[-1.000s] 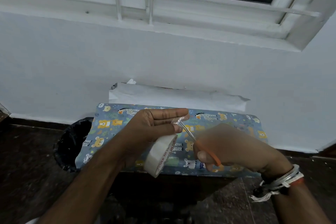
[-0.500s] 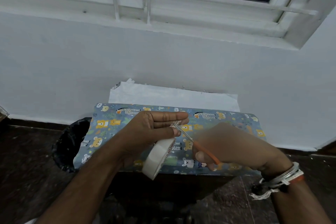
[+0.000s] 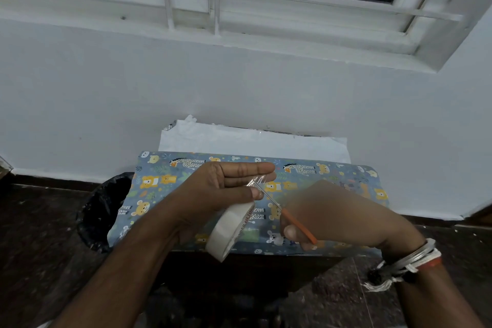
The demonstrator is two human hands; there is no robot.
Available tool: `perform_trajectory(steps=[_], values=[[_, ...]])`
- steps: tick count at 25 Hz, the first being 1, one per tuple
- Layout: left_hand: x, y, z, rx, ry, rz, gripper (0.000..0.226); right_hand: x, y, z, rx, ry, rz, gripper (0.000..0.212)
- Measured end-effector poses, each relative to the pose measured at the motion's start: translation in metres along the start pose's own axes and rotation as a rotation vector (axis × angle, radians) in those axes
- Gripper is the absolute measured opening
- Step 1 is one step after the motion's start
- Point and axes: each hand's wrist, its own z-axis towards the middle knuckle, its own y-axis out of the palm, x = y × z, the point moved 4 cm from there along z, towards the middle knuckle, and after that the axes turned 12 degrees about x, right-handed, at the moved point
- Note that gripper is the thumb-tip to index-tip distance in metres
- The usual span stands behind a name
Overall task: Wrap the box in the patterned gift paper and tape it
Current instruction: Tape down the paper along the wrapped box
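Note:
The box [image 3: 332, 181], covered in blue gift paper with cartoon animals, lies flat on a dark stand against the wall. Above it my left hand [image 3: 226, 189] pinches the free end of clear tape [image 3: 257, 182] between thumb and fingers, and the tape roll [image 3: 230, 231] hangs below the thumb. My right hand [image 3: 335, 218] grips orange-handled scissors [image 3: 295, 224]. Their thin blades point up-left and meet the tape strip at my left thumb.
A white sheet of paper [image 3: 253, 144] lies behind the box against the white wall. A black-lined bin [image 3: 103, 205] stands at the left of the stand. A barred window runs along the top. The floor around is dark stone.
The hands and the scissors stay almost where they were. The scissor blades have shifted slightly against the tape strip.

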Motion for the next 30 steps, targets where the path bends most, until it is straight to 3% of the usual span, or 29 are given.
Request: perform_trajectory(steps=[9, 14, 17, 23, 26, 28, 30], values=[[0.002, -0.002, 0.000, 0.017, 0.051, 0.016, 0.052, 0.000, 0.001, 0.001, 0.023, -0.021, -0.010, 0.013], [0.004, -0.007, 0.001, 0.051, 0.061, -0.010, 0.062, 0.002, -0.008, 0.003, 0.274, -0.037, -0.063, 0.026], [0.003, -0.006, 0.002, 0.058, 0.076, -0.012, 0.067, 0.002, -0.018, 0.001, 0.430, -0.064, -0.226, 0.040], [0.004, -0.014, 0.006, 0.093, 0.124, -0.073, 0.080, -0.009, -0.009, 0.003, 0.449, -0.143, -0.495, 0.013], [0.005, -0.017, 0.007, 0.108, 0.157, -0.084, 0.084, -0.008, -0.014, 0.012, 0.533, -0.074, -0.846, 0.001], [0.006, -0.019, 0.007, 0.106, 0.168, -0.091, 0.085, -0.005, -0.015, 0.019, 0.462, 0.038, -1.054, 0.011], [0.007, -0.017, 0.006, 0.091, 0.172, -0.097, 0.086, -0.007, -0.008, 0.021, 0.293, 0.155, -1.115, 0.022]])
